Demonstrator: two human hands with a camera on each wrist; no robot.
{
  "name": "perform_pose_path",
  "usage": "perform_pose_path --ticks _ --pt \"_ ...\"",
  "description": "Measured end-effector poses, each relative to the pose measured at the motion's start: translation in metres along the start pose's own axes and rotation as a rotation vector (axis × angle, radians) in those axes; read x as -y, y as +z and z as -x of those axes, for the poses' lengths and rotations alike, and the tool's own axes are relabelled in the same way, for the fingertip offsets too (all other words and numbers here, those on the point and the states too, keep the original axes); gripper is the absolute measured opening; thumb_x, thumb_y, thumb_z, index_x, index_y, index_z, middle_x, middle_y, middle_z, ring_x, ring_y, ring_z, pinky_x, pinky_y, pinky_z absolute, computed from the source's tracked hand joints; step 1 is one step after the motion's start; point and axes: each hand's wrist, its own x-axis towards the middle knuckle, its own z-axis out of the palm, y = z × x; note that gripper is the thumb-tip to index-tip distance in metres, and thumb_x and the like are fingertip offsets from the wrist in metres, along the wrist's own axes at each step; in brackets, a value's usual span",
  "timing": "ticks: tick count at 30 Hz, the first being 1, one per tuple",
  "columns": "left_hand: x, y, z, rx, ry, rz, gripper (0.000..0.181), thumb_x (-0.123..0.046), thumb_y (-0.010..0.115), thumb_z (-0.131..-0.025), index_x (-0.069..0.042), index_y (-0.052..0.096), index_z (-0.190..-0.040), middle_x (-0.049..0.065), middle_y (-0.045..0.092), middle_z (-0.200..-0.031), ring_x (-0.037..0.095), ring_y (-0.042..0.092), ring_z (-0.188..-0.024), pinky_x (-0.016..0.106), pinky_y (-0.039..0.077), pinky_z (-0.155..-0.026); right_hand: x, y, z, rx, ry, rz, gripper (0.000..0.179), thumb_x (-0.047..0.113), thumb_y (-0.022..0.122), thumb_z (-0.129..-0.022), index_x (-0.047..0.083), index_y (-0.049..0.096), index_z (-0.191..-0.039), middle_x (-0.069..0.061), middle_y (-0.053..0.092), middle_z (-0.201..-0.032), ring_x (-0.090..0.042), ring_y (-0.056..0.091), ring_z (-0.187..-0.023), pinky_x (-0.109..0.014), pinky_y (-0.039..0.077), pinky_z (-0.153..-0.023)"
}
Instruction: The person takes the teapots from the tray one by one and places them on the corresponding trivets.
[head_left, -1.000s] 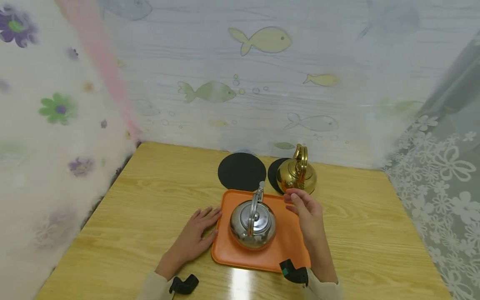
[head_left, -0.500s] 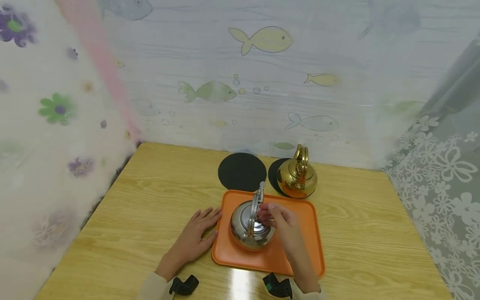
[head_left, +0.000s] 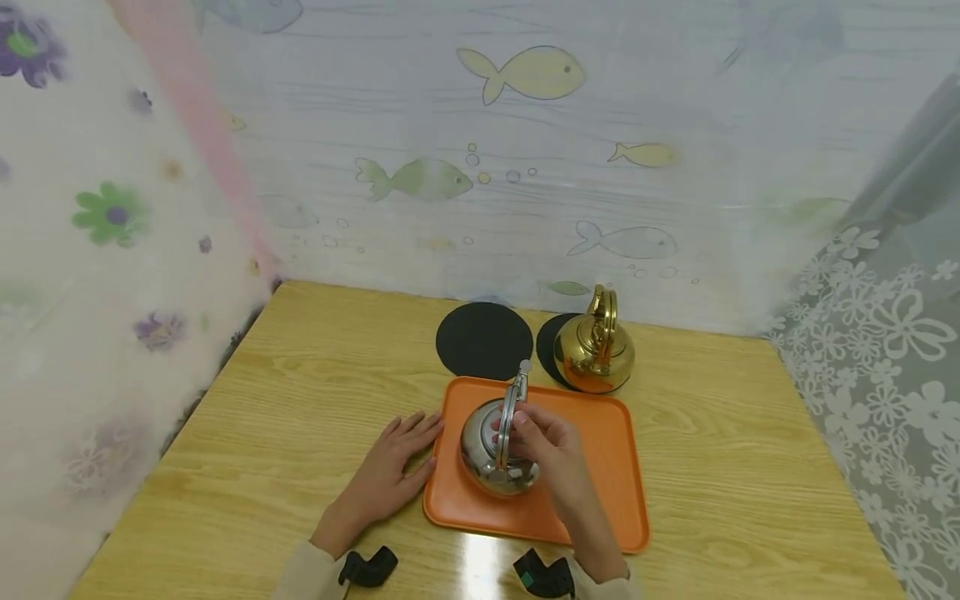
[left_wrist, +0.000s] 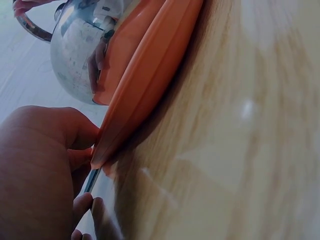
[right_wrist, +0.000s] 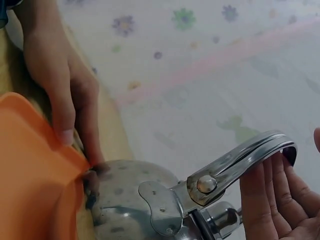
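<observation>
A shiny silver kettle (head_left: pixel 501 479) stands on an orange tray (head_left: pixel 592 467), its hooped handle (right_wrist: pixel 240 160) raised. My right hand (head_left: pixel 553 454) is at that handle: the fingers pass under the hoop and their tips show on its far side in the head view. In the right wrist view the thumb stands apart at the right edge. My left hand (head_left: pixel 390 475) lies on the table along the tray's left side, fingers extended. The left wrist view has the left thumb and fingers (left_wrist: pixel 75 130) touching the tray's rim.
Behind the tray lies a large black round mat (head_left: pixel 483 340). A gold kettle (head_left: pixel 592 358) stands at the back right, partly over a second black mat (head_left: pixel 549 350). Patterned curtains (head_left: pixel 420 100) close off the wooden table (head_left: pixel 262 400) at the back and sides.
My right hand has moved left from beside the gold kettle to the silver kettle's handle, and its fingers have slipped under the hoop. The left hand has stayed at the tray.
</observation>
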Motion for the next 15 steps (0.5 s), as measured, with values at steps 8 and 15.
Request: perform_pose_path --ticks 8,15 --pt "-0.001 -0.001 0.001 0.015 -0.021 0.003 0.052 -0.027 0.063 -0.101 -0.010 0.054 -0.149 0.005 0.048 -0.156 0.035 0.039 -0.148 0.063 0.022 -0.121 0.005 0.004 -0.007 0.017 0.088 0.024 0.040 0.007 0.056 -0.103 -0.021 0.053 -0.131 0.000 0.074 -0.095 -0.008 0.072 -0.082 -0.025 0.061 -0.077" --pt "-0.002 -0.003 0.001 0.008 -0.006 0.000 0.053 -0.026 0.064 -0.100 -0.009 0.054 -0.149 0.006 0.048 -0.156 0.037 0.039 -0.147 0.065 0.023 -0.120 0.002 0.006 -0.014 0.032 0.138 -0.026 0.037 0.003 0.059 -0.101 -0.019 0.052 -0.128 0.004 0.072 -0.086 -0.008 0.071 -0.075 -0.027 0.062 -0.069"
